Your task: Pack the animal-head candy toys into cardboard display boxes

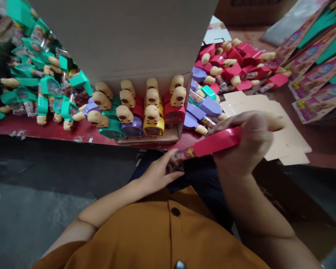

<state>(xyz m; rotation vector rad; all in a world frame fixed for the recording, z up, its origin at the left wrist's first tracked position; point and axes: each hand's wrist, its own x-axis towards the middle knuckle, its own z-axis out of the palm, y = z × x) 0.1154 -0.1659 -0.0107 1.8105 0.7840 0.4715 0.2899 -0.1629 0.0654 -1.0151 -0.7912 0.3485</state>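
My right hand grips a red toy, my left hand pinches its tip; the box is part-filled, loose toys remain.

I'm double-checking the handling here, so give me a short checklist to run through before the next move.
1. Right hand has the red toy: ok, fingers wrapped around it.
2. Left hand steadies the toy's other end: cannot tell; fingers are there, but firmness is unclear.
3. Box open: ok, toys show inside.
4. Animal heads in the box face up: ok.
5. Space beside the box free of loose toys: not ok, purple toys lie at its right.
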